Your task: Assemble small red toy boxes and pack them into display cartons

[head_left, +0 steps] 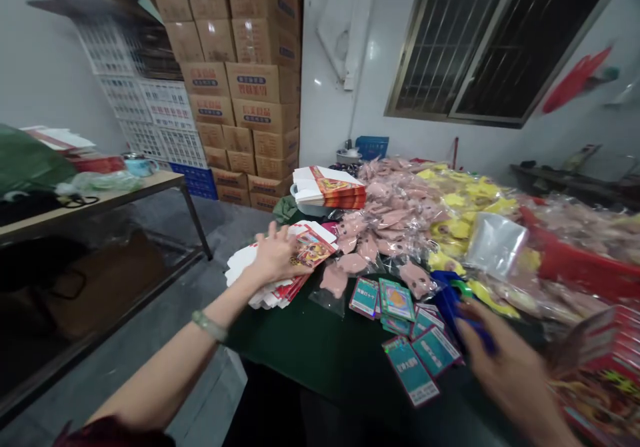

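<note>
Printed cartons [316, 250] lie left of the teal cards [397, 298] under a left hand [273, 259], fingers loosely spread; right of the cards, a blurred right hand [505, 357] meets a blue tool [451, 300], grip impossible to tell. An uneven push could scatter the loosely stacked cartons.

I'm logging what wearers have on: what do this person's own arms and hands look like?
The left hand is ungloved; a rounded, pale green bangle circles that forearm, and a dark reddish sleeve shows further up. The right hand, blurred, looks ungloved too, with no sleeve or bangle visible.
</note>
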`<state>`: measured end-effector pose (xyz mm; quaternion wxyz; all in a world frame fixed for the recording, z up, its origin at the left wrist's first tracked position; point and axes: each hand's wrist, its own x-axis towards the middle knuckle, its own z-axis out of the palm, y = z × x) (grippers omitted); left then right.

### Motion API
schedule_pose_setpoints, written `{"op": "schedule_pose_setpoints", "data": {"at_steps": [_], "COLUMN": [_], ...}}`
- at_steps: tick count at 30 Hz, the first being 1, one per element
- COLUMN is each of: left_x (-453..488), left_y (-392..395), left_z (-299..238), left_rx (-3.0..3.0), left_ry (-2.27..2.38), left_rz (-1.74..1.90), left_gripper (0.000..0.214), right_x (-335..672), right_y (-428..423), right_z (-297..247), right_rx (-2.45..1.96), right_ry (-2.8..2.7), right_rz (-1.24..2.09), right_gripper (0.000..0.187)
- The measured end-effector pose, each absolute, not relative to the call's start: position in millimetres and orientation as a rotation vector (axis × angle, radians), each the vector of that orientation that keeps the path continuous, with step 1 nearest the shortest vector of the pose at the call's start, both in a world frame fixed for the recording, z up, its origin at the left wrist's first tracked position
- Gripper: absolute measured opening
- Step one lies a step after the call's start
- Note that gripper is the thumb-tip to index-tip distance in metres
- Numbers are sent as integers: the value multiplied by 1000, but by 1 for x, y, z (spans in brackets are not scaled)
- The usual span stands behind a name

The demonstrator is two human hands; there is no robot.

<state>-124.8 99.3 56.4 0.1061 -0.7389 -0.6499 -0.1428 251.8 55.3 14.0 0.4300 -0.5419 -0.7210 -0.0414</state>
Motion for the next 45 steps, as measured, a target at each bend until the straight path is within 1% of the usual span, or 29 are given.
{"op": "schedule_pose_setpoints", "data": {"at_steps": [2,4,7,11,13,16,19,22,24,26,30,31,32,35,37,39,41,43,45], "left_x": [-151,-161,-160,-158,-159,-160,-156,-137,-117,-93,-53,-46,-40,-25,-17,-12,-10,-13,-17], "left_y": [97,94,90,89,89,81,63,41,30,23,16,15,13,10,9,9,12,16,21], "left_z": [39,26,15,8,7,18,42,57,54,42,18,16,16,22,25,24,21,14,5], "left_rx": [-2118,-2075,-2021,-1972,-1954,-1935,-1885,-1827,-1821,-1854,-2064,-2184,-2348,-2913,-3038,-2855,-2493,-2136,-1965], "left_ry": [-2019,-2065,-2083,-2041,-2025,-1994,-1905,-1835,-1783,-1726,-1740,-1745,-1743,-1741,-1836,-1956,-2034,-2085,-2108], "left_rz": [-390,-387,-405,-455,-484,-545,-681,-851,-970,-1098,-1408,-1520,-1639,-2001,-2260,-2514,-2702,-2787,-2749], "left_gripper": [76,77,78,78,79,82,76,65,61,63,75,75,69,34,22,20,22,30,35], "right_x": [183,112,28,-24,-29,-22,-3,25,45,64,97,104,110,120,122,124,129,135,141], "right_y": [89,120,153,173,182,194,188,151,118,88,51,45,41,33,31,29,28,28,32], "right_z": [16,23,34,35,38,55,84,110,118,118,107,105,103,99,96,92,86,77,62], "right_rx": [-1192,-1158,-1222,-1340,-1401,-1420,-1297,-1098,-903,-793,-855,-860,-857,-844,-830,-773,-690,-677,-779], "right_ry": [-1964,-2097,-2237,-2193,-2118,-2055,-2074,-2088,-2080,-2070,-2054,-2045,-2038,-2046,-2072,-2070,-1986,-1798,-1611], "right_rz": [75,149,122,117,157,315,500,623,687,704,754,776,782,693,569,371,85,-147,-150], "right_gripper": [35,35,35,36,31,18,20,21,21,20,20,20,20,18,18,14,10,19,24]}}
